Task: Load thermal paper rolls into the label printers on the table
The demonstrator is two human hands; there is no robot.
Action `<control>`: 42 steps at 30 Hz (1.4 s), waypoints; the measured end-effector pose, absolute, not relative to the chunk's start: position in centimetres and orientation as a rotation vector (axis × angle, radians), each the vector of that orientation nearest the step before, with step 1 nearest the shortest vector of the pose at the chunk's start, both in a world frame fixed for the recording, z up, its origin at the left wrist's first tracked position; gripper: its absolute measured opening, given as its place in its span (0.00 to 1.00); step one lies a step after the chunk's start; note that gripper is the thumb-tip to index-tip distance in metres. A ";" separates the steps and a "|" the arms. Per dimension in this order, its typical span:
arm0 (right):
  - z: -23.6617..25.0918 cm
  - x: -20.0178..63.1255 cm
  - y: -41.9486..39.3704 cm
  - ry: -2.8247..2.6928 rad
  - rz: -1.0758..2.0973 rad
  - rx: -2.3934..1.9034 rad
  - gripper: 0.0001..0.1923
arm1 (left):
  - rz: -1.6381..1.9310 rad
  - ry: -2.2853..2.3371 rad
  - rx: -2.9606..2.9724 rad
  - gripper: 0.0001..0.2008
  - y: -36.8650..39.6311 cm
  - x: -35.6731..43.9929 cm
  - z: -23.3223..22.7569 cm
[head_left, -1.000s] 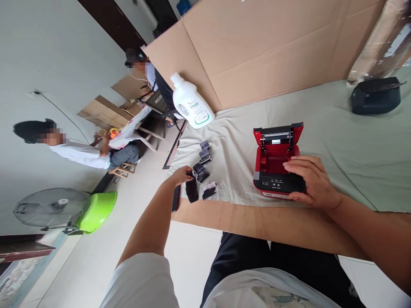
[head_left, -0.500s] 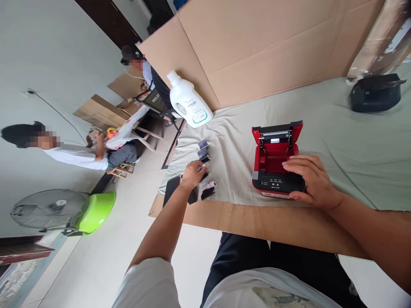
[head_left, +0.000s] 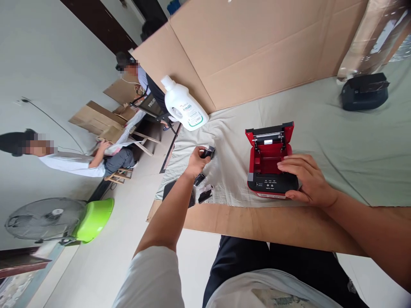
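Observation:
A small red-and-black printer [head_left: 272, 184] stands on the cloth with its lid [head_left: 269, 134] raised and its red inner bay showing. My right hand [head_left: 308, 179] grips the printer's right front corner, fingers over the bay's edge and thumb at the front. Farther left, my left hand [head_left: 197, 161] pinches a small dark-wrapped paper roll [head_left: 209, 152] just above the cloth. Below that hand lie another dark roll [head_left: 199, 179] and a black wrapped roll [head_left: 205, 196] with a whitish end. A dark flat object [head_left: 168, 190] is partly hidden behind my left forearm.
A white detergent bottle [head_left: 186, 105] stands at the back left, before an upright cardboard sheet [head_left: 257, 51]. At the far right sits a black device [head_left: 365, 92]. Beyond the table are a fan [head_left: 45, 218], a green tub [head_left: 96, 220] and a seated person [head_left: 73, 164].
My left hand has closed on a dark paper roll and moved it slightly up and away from the others. My right hand stays on the printer. The whole view has shifted a little.

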State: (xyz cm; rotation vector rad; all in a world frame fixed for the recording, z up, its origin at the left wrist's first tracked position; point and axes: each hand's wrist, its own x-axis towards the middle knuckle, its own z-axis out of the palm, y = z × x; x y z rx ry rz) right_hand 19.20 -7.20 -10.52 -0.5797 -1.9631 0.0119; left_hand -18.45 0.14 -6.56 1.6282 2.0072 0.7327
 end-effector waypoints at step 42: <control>-9.9 18.8 -8.0 -1.964 -0.038 -0.518 0.14 | 0.042 1.306 2.540 0.08 -1.8 1.8 -3.7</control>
